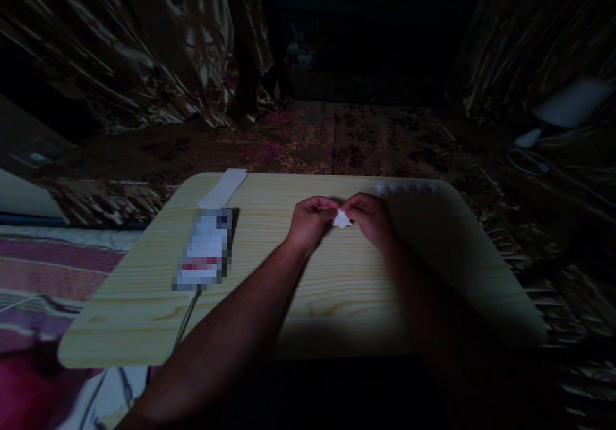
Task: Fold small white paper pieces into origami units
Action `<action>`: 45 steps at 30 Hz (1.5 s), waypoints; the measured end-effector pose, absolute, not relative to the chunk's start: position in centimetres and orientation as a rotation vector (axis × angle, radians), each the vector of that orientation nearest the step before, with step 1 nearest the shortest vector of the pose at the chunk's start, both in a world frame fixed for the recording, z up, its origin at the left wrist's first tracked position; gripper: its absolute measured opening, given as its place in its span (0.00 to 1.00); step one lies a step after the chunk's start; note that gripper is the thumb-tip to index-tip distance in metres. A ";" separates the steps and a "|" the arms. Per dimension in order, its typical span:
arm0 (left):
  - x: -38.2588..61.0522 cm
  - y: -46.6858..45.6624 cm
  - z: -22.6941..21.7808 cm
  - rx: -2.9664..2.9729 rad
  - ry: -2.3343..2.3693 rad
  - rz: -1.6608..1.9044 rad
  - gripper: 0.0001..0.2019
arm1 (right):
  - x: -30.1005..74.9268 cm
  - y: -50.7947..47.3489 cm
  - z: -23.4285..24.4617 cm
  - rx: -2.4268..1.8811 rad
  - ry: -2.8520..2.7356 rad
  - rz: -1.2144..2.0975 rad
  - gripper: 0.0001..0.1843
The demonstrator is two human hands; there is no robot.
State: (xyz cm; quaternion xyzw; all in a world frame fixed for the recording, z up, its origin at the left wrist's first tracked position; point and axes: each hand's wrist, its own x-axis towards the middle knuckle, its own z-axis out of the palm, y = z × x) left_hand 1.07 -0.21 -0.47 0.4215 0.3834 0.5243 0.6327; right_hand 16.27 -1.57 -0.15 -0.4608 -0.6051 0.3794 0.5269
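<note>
A small white folded paper star (341, 219) is held just above the wooden table (337, 289), between both hands. My left hand (312, 221) pinches its left side with thumb and forefinger. From the other side, my right hand (368, 217) grips its upper right edge, fingers closed. The fingers cover part of the paper's rim. At the table's far right edge stands a row of several small white folded paper pieces (407, 189). White paper strips (224, 187) lie in a stack at the far left.
A blurred-out phone-like device (205, 247) rests on the table's left side, a cable (187, 318) running from it over the near edge. Patterned curtains (192, 45) hang behind. A white lamp (572, 104) stands at the right, and striped bedding (48, 269) lies at the left.
</note>
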 end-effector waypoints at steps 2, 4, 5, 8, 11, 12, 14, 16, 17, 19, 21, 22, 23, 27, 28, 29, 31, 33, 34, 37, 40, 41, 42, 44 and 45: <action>1.1 -0.2 -0.4 0.950 0.865 1.195 0.08 | 16.3 -1.6 -0.1 -1.110 -1.452 0.904 0.03; 1.1 -0.3 -0.4 0.948 0.853 1.189 0.09 | 16.3 -1.6 -0.1 -1.113 -1.454 0.907 0.03; 1.1 -0.3 -0.4 0.951 0.847 1.186 0.09 | 16.4 -1.6 -0.1 -1.111 -1.454 0.908 0.03; 1.1 -0.3 -0.4 0.968 0.839 1.187 0.11 | 16.4 -1.6 -0.1 -1.108 -1.460 0.903 0.03; 1.1 -0.3 -0.5 0.976 0.844 1.203 0.12 | 16.4 -1.6 -0.2 -1.104 -1.463 0.911 0.03; 1.1 -0.2 -0.6 0.976 0.843 1.208 0.12 | 16.3 -1.6 -0.2 -1.097 -1.458 0.923 0.03; 1.1 -0.2 -0.6 0.972 0.839 1.213 0.13 | 16.3 -1.7 -0.2 -1.082 -1.437 0.950 0.04; 1.1 -0.1 -0.6 0.967 0.834 1.209 0.13 | 16.2 -1.7 -0.1 -1.068 -1.420 0.967 0.04; 1.1 -0.1 -0.6 0.964 0.832 1.207 0.13 | 16.1 -1.7 -0.1 -1.065 -1.412 0.971 0.04; 1.1 -0.1 -0.6 0.961 0.828 1.202 0.13 | 16.1 -1.7 0.0 -1.067 -1.400 0.976 0.04; 1.1 -0.2 -0.5 0.959 0.828 1.200 0.14 | 16.1 -1.7 0.1 -1.079 -1.389 0.980 0.04; 1.1 -0.2 -0.5 0.957 0.830 1.200 0.14 | 16.1 -1.7 0.1 -1.087 -1.385 0.982 0.04; 1.1 -0.2 -0.5 0.956 0.831 1.201 0.14 | 16.1 -1.7 0.1 -1.093 -1.383 0.982 0.05; 1.2 -0.2 -0.4 0.945 0.824 1.201 0.15 | 16.1 -1.6 0.0 -1.082 -1.360 0.984 0.05; 1.2 -0.2 -0.4 0.943 0.821 1.199 0.15 | 16.1 -1.6 -0.1 -1.069 -1.354 0.988 0.04; 1.2 -0.3 -0.3 0.941 0.819 1.195 0.15 | 16.1 -1.6 -0.1 -1.057 -1.353 0.993 0.04; 1.2 -0.3 -0.2 0.938 0.820 1.186 0.15 | 16.1 -1.6 -0.1 -1.042 -1.354 0.994 0.04; 1.1 -0.4 -0.2 0.939 0.824 1.180 0.15 | 16.1 -1.6 0.0 -1.047 -1.353 0.989 0.04; 1.1 -0.4 -0.2 0.941 0.826 1.178 0.15 | 16.1 -1.6 0.0 -1.052 -1.351 0.988 0.04; 1.2 -0.3 -0.4 0.955 0.822 1.185 0.14 | 16.0 -1.6 0.0 -1.051 -1.344 0.999 0.03; 1.3 -0.3 -0.6 0.968 0.821 1.236 0.13 | 15.9 -1.7 0.1 -1.038 -1.308 1.024 0.06; 1.3 -0.3 -0.6 0.971 0.821 1.266 0.12 | 15.8 -1.7 0.1 -1.037 -1.286 1.041 0.08; 1.3 -0.2 -0.6 0.975 0.820 1.298 0.12 | 15.8 -1.7 0.2 -1.042 -1.263 1.065 0.11; 1.3 -0.2 -0.5 0.982 0.817 1.356 0.13 | 15.7 -1.7 0.3 -1.067 -1.222 1.113 0.13; 1.2 -0.2 -0.5 0.984 0.817 1.374 0.14 | 15.7 -1.7 0.3 -1.087 -1.216 1.130 0.13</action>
